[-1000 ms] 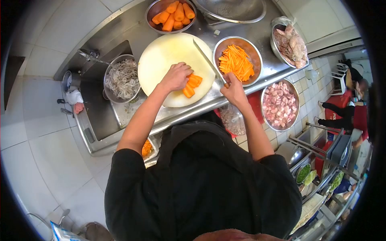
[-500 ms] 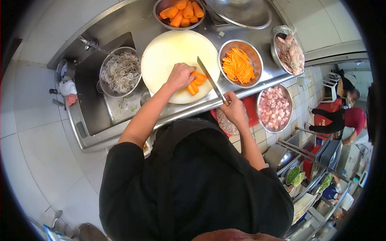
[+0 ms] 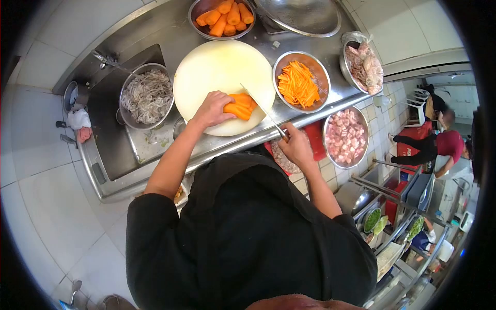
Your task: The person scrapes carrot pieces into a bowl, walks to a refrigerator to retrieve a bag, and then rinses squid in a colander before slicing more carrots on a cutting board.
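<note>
L hand (image 3: 213, 109) pins carrot chunks (image 3: 238, 108), R hand (image 3: 295, 146) grips knife (image 3: 261, 108) beside them; prob. midway: strips bowl (image 3: 326, 77) part full, whole carrots (image 3: 225, 15) past fingertips uncut.

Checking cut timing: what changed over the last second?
Right hand brought the knife left, from beside the bowl of carrot strips to the carrot pieces on the cutting board. Left hand stays pressed on them; knife grip unchanged.
</note>
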A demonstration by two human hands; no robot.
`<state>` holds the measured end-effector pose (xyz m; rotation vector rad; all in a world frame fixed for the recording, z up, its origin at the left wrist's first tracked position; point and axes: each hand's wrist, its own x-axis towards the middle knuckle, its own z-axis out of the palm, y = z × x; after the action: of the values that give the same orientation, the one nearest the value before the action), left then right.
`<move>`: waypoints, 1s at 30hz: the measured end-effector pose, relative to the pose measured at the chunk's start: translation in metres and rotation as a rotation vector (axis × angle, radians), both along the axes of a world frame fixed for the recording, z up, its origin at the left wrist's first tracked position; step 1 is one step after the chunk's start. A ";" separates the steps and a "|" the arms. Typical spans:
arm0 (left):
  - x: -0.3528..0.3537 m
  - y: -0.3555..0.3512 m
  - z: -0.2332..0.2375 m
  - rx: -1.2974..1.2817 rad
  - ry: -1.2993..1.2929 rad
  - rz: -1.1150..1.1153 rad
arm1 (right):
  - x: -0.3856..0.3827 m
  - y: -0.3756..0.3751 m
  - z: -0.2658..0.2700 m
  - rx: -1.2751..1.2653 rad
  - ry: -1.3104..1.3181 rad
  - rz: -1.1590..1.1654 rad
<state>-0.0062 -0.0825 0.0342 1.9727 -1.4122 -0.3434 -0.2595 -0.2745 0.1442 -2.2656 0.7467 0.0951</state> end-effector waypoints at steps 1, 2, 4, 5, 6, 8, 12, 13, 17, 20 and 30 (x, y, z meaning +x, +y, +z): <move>0.002 0.001 0.001 0.051 0.029 -0.010 | 0.000 0.000 0.000 0.009 -0.005 -0.017; 0.004 0.003 0.002 0.103 0.057 -0.021 | 0.000 -0.001 0.000 0.019 -0.011 -0.035; 0.011 0.010 0.005 0.163 0.076 -0.050 | -0.001 -0.001 -0.001 0.022 -0.027 -0.058; 0.016 0.014 0.007 0.193 0.085 -0.065 | -0.001 -0.001 -0.001 0.014 -0.040 -0.063; 0.022 0.018 0.013 0.250 0.149 -0.047 | -0.002 -0.001 0.000 0.006 -0.051 -0.069; 0.033 0.023 0.021 0.365 0.280 -0.011 | 0.001 0.001 0.009 0.066 -0.049 -0.069; 0.044 0.015 0.017 0.453 0.147 -0.012 | 0.001 -0.002 -0.016 0.270 -0.133 -0.071; 0.038 0.008 0.023 0.426 0.085 -0.006 | 0.001 -0.003 -0.024 0.265 -0.153 -0.083; 0.021 -0.019 0.026 0.431 0.060 0.049 | 0.002 -0.003 -0.027 0.265 -0.200 -0.140; 0.016 -0.037 0.028 0.491 0.170 0.142 | -0.001 -0.003 -0.025 0.246 -0.183 -0.168; 0.010 -0.063 0.030 0.486 0.281 0.281 | -0.018 0.004 -0.036 0.293 -0.152 -0.276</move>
<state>0.0033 -0.1451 0.0640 2.3554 -0.9127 -0.8591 -0.2776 -0.2705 0.1085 -1.8540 0.8933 -0.0925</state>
